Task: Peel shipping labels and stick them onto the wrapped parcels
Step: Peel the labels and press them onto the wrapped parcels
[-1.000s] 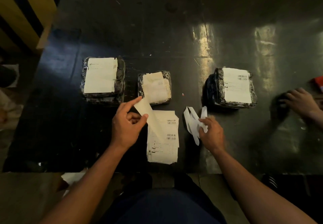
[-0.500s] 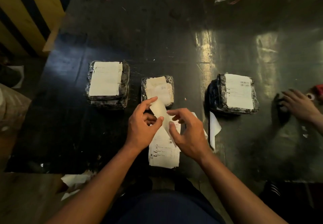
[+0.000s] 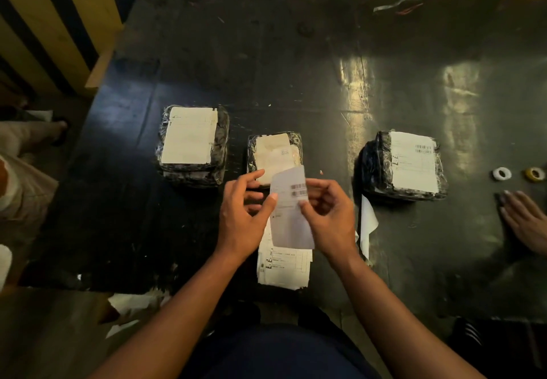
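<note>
Shipping label (image 3: pixel 291 210), newly lifted off stack (image 3: pixel 284 269), pinched between left hand (image 3: pixel 242 215) and right hand (image 3: pixel 328 218) above counter (image 3: pixel 296 67), near middle parcel (image 3: pixel 275 153); backing seemingly not yet peeled.

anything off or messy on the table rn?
Minor stuff. The middle parcel carries overlapping, skewed papers, unlike the flat single sheets on its neighbours. A loose curled backing sheet lies beside the right hand. Paper scraps sit below the table's near edge.
</note>
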`<state>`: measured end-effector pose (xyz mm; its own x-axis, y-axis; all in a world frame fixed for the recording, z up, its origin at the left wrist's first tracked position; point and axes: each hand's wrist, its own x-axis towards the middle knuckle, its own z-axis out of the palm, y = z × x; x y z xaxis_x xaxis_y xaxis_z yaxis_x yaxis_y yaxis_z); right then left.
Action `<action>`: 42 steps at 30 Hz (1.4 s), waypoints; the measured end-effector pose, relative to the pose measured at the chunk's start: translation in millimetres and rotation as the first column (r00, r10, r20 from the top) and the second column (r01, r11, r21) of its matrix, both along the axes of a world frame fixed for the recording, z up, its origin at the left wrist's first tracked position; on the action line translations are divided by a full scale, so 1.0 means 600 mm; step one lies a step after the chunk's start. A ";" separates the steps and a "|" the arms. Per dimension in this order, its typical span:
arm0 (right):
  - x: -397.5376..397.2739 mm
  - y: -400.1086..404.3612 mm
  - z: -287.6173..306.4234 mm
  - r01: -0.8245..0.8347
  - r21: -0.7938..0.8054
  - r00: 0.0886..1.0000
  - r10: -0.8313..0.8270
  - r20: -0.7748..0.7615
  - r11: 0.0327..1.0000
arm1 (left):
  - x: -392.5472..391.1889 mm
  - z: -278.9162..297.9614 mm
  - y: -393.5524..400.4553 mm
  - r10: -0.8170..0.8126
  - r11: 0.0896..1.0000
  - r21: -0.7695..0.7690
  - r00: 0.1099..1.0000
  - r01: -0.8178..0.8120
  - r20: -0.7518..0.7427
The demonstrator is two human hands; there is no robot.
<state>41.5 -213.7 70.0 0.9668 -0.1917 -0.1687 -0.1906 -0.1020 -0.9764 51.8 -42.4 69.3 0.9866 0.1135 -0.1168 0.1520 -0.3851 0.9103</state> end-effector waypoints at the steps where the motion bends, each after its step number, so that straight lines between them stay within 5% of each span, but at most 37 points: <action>1: 0.004 -0.007 0.000 0.026 0.068 0.999 -0.024 -0.037 0.997 | 0.001 -0.001 0.004 0.012 1.000 0.015 0.999 -0.012 -0.031; 6: 0.016 -0.029 0.005 0.129 0.353 0.986 -0.080 -0.149 0.927 | 0.000 0.014 0.011 -0.102 0.924 -0.383 0.955 -0.014 -0.280; 14: 0.018 -0.037 -0.001 0.118 0.374 0.989 -0.076 -0.127 0.920 | 0.008 0.012 0.005 -0.020 0.826 -0.531 0.930 -0.191 -0.367; 19: 0.018 -0.044 -0.009 0.017 0.022 1.000 -0.016 -0.019 1.000 | 0.009 0.008 0.006 -0.021 0.892 -0.438 0.956 -0.115 -0.293; 22: 0.015 -0.037 -0.017 0.003 -0.044 1.000 -0.004 -0.023 0.999 | 0.010 -0.003 0.005 0.007 0.952 -0.301 0.984 -0.061 -0.178; 25: 0.021 -0.040 -0.027 0.014 0.013 0.998 -0.013 -0.068 1.000 | 0.012 -0.007 0.006 0.000 0.939 -0.338 0.985 -0.059 -0.174; 30: 0.037 -0.051 -0.020 0.099 0.436 0.973 0.005 -0.232 0.894 | 0.023 -0.008 0.019 -0.046 0.752 -0.613 0.908 -0.242 -0.416; 36: 0.045 -0.051 -0.037 0.023 0.123 0.984 -0.001 -0.177 0.992 | 0.029 -0.021 0.025 -0.064 0.823 -0.525 0.882 -0.218 -0.467; 42: 0.050 -0.048 -0.043 -0.013 0.025 0.987 0.016 -0.158 1.000 | 0.040 -0.023 0.022 0.010 0.884 -0.447 0.962 -0.136 -0.273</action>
<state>71.2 -242.2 44.0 0.9303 -0.1718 -0.3240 -0.3413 -0.0828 -0.9363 75.8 -29.4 55.2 0.9059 0.0560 -0.4197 0.4144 0.0863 0.9060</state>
